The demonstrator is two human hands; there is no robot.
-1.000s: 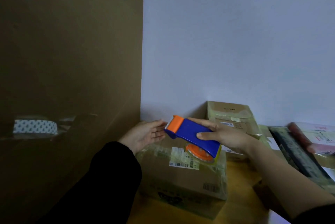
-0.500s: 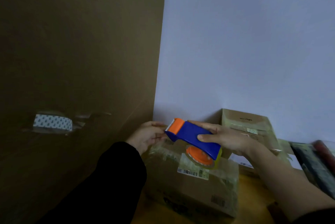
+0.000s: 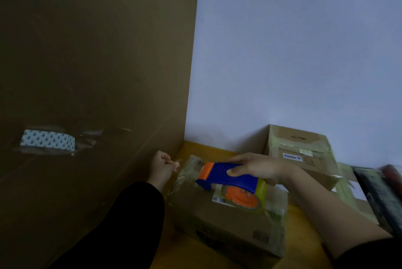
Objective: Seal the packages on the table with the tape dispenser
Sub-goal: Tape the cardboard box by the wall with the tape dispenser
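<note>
My right hand [image 3: 258,169] grips a blue and orange tape dispenser [image 3: 228,178] from above, just over the top of a cardboard package [image 3: 226,223] with a white label. Its orange nose points left toward the package's far left edge. A strip of clear tape [image 3: 185,176] runs from the dispenser toward my left hand [image 3: 163,167], whose curled fingers pinch the tape's end to the left of the package. A second taped package [image 3: 304,153] stands behind, against the wall.
A tall cardboard sheet [image 3: 93,86] with a patch of patterned tape [image 3: 47,140] rises on the left, close to my left hand. Dark flat items [image 3: 378,194] lie at the right edge. The yellow wooden table [image 3: 304,225] shows between the packages. A white wall stands behind.
The dispenser has come down toward the package top. My left hand has curled, moved left and pulled the tape out. The view has shifted.
</note>
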